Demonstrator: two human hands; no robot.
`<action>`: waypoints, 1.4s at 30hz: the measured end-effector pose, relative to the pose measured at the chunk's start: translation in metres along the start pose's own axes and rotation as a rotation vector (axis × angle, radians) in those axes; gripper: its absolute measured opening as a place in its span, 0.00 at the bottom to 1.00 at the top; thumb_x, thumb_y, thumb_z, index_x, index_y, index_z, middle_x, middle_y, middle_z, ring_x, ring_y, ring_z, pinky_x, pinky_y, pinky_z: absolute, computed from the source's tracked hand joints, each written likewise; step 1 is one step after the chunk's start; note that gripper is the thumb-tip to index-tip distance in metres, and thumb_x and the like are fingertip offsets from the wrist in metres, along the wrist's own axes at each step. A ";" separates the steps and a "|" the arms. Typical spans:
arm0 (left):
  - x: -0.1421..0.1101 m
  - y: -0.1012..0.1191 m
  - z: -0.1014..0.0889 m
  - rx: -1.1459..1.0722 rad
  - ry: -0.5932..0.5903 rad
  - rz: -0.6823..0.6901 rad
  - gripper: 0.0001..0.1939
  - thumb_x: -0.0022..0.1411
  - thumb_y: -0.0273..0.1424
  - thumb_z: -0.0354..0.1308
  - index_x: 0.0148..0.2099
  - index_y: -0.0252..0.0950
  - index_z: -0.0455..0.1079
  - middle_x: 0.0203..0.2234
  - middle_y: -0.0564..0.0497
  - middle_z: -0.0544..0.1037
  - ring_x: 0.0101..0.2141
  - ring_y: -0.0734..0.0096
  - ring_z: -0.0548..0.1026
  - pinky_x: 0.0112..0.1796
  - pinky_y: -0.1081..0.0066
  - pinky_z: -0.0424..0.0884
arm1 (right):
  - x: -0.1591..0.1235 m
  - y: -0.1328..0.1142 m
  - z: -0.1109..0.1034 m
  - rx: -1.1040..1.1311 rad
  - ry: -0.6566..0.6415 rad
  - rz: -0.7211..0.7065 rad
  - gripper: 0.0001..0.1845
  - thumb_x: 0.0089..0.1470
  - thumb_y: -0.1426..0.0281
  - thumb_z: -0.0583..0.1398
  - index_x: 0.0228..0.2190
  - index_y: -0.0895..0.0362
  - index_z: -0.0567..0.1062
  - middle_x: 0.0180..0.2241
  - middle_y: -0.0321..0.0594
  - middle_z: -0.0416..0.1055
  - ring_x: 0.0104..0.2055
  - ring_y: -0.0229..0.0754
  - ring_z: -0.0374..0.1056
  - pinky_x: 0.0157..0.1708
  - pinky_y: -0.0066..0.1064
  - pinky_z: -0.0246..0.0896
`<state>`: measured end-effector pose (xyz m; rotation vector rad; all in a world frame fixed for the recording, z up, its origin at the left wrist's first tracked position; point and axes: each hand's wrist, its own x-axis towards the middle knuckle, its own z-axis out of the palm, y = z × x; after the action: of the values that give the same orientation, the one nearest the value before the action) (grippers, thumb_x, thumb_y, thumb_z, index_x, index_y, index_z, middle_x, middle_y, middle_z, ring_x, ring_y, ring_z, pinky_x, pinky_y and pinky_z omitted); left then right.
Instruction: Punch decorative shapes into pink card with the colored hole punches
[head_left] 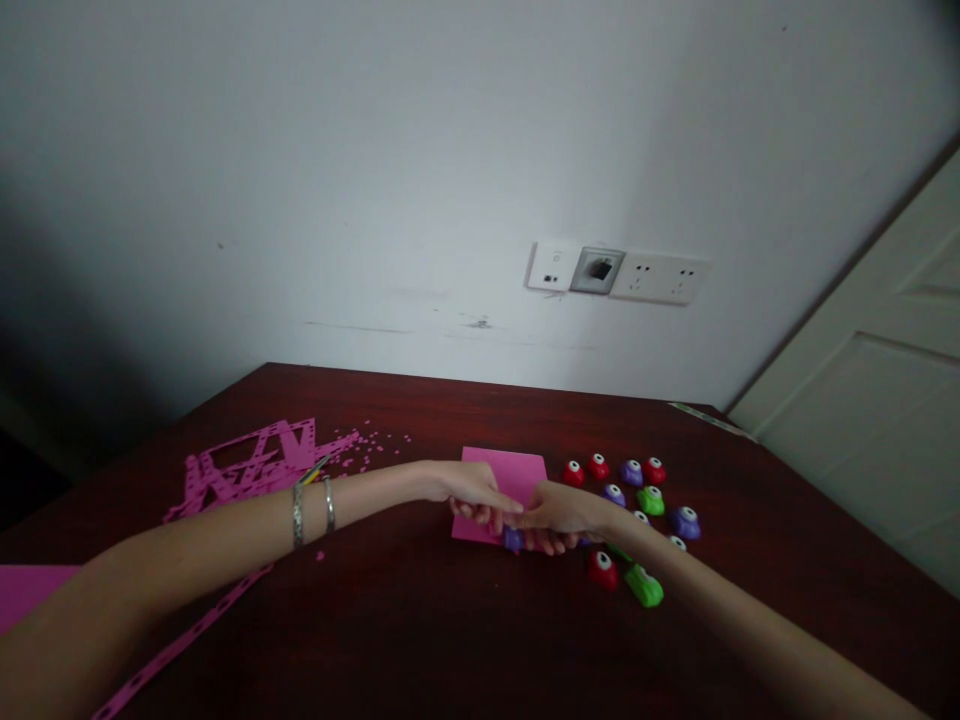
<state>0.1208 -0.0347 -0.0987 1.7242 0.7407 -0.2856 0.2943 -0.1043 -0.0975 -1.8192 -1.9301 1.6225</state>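
My left hand (474,492) and my right hand (559,512) meet over a sheet of pink paper (508,466). Between them, at the near edge of the paper, a small purple paper punch (513,539) shows in part. Curled fingers of my left hand grip the paper beside the punch. My right hand is closed around the punch, with its thumb meeting the left fingers on top. The fingers hide most of the punch and where the paper enters it.
Several red, purple and green paper punches (651,500) stand right of the paper. On the left lie punched pink strips (259,462), tiny pink cut-outs (367,440), a long pink strip (187,635) and another pink sheet (30,590). The dark red table (420,640) meets a wall with sockets (660,278).
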 end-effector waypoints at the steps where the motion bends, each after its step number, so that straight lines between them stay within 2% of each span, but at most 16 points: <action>1: 0.002 -0.001 0.001 -0.003 -0.012 -0.012 0.25 0.42 0.55 0.60 0.26 0.35 0.75 0.15 0.54 0.66 0.15 0.82 0.56 0.17 0.76 0.46 | 0.001 0.000 0.000 0.001 -0.007 0.013 0.25 0.53 0.55 0.55 0.15 0.61 0.70 0.12 0.33 0.64 0.13 0.29 0.57 0.11 0.20 0.44; 5: 0.011 -0.003 0.004 -0.016 -0.046 -0.083 0.24 0.39 0.54 0.63 0.23 0.35 0.75 0.14 0.53 0.67 0.14 0.82 0.57 0.16 0.77 0.46 | 0.003 -0.001 -0.002 0.043 -0.047 0.070 0.20 0.54 0.65 0.55 0.15 0.60 0.70 0.12 0.32 0.63 0.11 0.28 0.54 0.11 0.20 0.42; 7: 0.016 -0.004 0.003 -0.030 -0.087 -0.107 0.24 0.39 0.54 0.63 0.22 0.35 0.74 0.14 0.52 0.67 0.14 0.82 0.56 0.15 0.77 0.46 | 0.004 -0.002 -0.003 0.064 -0.065 0.095 0.18 0.53 0.66 0.56 0.15 0.60 0.70 0.11 0.31 0.63 0.11 0.28 0.53 0.11 0.19 0.42; 13: 0.030 -0.006 -0.003 -0.035 -0.251 -0.124 0.22 0.38 0.53 0.65 0.19 0.37 0.74 0.14 0.51 0.66 0.13 0.83 0.53 0.13 0.78 0.45 | 0.004 -0.011 -0.005 0.081 -0.108 0.142 0.20 0.48 0.59 0.60 0.13 0.60 0.70 0.10 0.32 0.61 0.12 0.28 0.52 0.11 0.19 0.41; 18: 0.040 -0.009 -0.007 -0.047 -0.325 -0.101 0.23 0.36 0.54 0.64 0.18 0.37 0.74 0.14 0.51 0.63 0.13 0.83 0.52 0.11 0.78 0.44 | 0.006 -0.015 -0.006 0.065 -0.126 0.136 0.22 0.47 0.59 0.61 0.12 0.60 0.68 0.10 0.31 0.59 0.13 0.27 0.50 0.12 0.19 0.41; 23: 0.040 -0.008 -0.006 -0.046 -0.362 -0.139 0.26 0.36 0.56 0.62 0.17 0.36 0.73 0.12 0.53 0.59 0.13 0.85 0.49 0.12 0.79 0.42 | 0.009 -0.012 -0.004 0.035 -0.130 0.107 0.24 0.47 0.56 0.60 0.13 0.60 0.67 0.10 0.30 0.59 0.13 0.27 0.51 0.11 0.19 0.42; 26: 0.034 -0.002 -0.003 -0.011 -0.263 -0.149 0.25 0.35 0.55 0.64 0.17 0.36 0.73 0.12 0.53 0.61 0.13 0.83 0.51 0.13 0.78 0.43 | 0.009 -0.009 -0.003 -0.007 -0.101 0.083 0.23 0.49 0.56 0.59 0.13 0.60 0.67 0.10 0.30 0.59 0.12 0.27 0.52 0.11 0.18 0.44; 29: 0.023 0.008 -0.002 0.143 -0.049 -0.151 0.22 0.35 0.51 0.66 0.18 0.35 0.71 0.13 0.54 0.63 0.14 0.82 0.55 0.15 0.76 0.47 | 0.006 -0.007 0.000 -0.064 -0.056 0.045 0.22 0.52 0.59 0.56 0.14 0.59 0.68 0.11 0.31 0.62 0.11 0.28 0.55 0.11 0.19 0.48; 31: 0.015 0.016 -0.005 0.275 0.035 -0.095 0.21 0.38 0.49 0.66 0.19 0.35 0.70 0.13 0.55 0.65 0.15 0.80 0.58 0.16 0.75 0.51 | 0.004 -0.006 0.002 -0.109 -0.006 0.036 0.23 0.54 0.61 0.54 0.13 0.59 0.67 0.12 0.33 0.63 0.11 0.29 0.56 0.12 0.20 0.51; 34: 0.007 0.020 -0.014 0.429 0.114 0.066 0.17 0.45 0.45 0.63 0.22 0.35 0.72 0.16 0.55 0.68 0.18 0.78 0.63 0.20 0.75 0.56 | 0.001 -0.003 0.010 -0.169 0.090 0.012 0.25 0.56 0.61 0.52 0.12 0.59 0.65 0.12 0.35 0.63 0.11 0.31 0.58 0.12 0.22 0.52; 36: 0.006 0.015 -0.019 0.528 0.249 0.160 0.14 0.48 0.42 0.61 0.24 0.34 0.74 0.17 0.54 0.70 0.20 0.77 0.65 0.22 0.75 0.57 | -0.001 0.000 0.017 -0.220 0.203 -0.024 0.25 0.56 0.61 0.51 0.13 0.59 0.65 0.12 0.36 0.64 0.12 0.32 0.59 0.13 0.23 0.52; 38: 0.009 0.005 -0.022 0.553 0.347 0.210 0.14 0.48 0.41 0.61 0.27 0.34 0.75 0.19 0.54 0.72 0.22 0.76 0.67 0.23 0.75 0.58 | -0.005 0.004 0.026 -0.341 0.389 -0.083 0.21 0.55 0.61 0.53 0.16 0.59 0.68 0.15 0.38 0.67 0.16 0.35 0.63 0.17 0.24 0.53; 40: 0.014 -0.008 -0.022 0.527 0.374 0.214 0.15 0.48 0.42 0.61 0.28 0.34 0.75 0.20 0.53 0.73 0.22 0.75 0.68 0.23 0.76 0.58 | -0.011 0.005 0.035 -0.505 0.593 -0.133 0.18 0.54 0.60 0.55 0.21 0.60 0.72 0.20 0.43 0.71 0.22 0.40 0.68 0.22 0.26 0.54; 42: 0.020 -0.019 -0.020 0.495 0.378 0.207 0.16 0.48 0.43 0.61 0.27 0.34 0.75 0.19 0.53 0.73 0.22 0.75 0.67 0.23 0.75 0.58 | -0.018 0.005 0.043 -0.624 0.729 -0.136 0.19 0.54 0.58 0.55 0.24 0.60 0.73 0.25 0.47 0.73 0.28 0.45 0.70 0.25 0.28 0.55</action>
<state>0.1206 -0.0074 -0.1188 2.3480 0.7961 0.0091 0.2760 -0.1460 -0.1100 -1.9765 -2.1946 0.2065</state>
